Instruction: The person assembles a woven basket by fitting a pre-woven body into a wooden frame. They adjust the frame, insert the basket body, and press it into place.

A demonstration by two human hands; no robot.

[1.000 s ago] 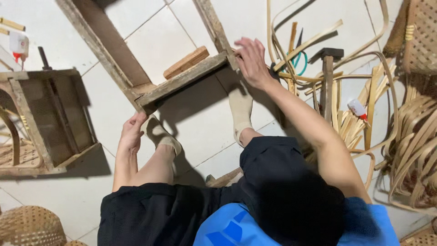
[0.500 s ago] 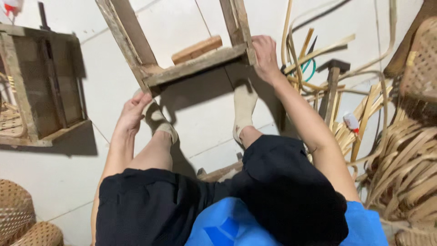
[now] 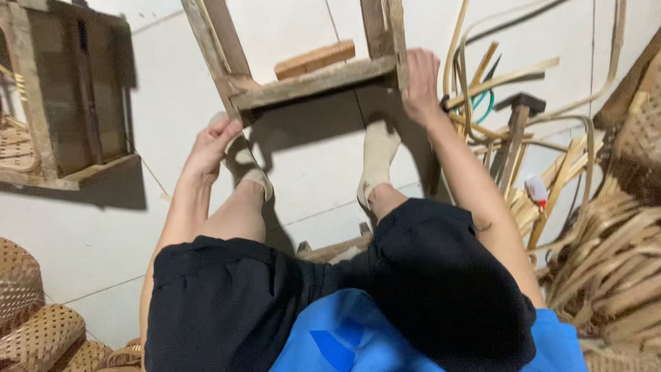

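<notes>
Wooden frame (image 3: 313, 83) between both hands' fingers (image 3: 421, 65)

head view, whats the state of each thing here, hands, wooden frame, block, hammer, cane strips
right hand: gripping the frame's right post
left hand: open, fingertips by the frame's left post, contact unclear
wooden frame: tilted, crossbar above the socked feet
wooden block: lying loose just beyond the crossbar
hammer: untouched, among the cane
cane strips: loose, tangled heap at right
second wooden frame: on the floor, untouched
</notes>
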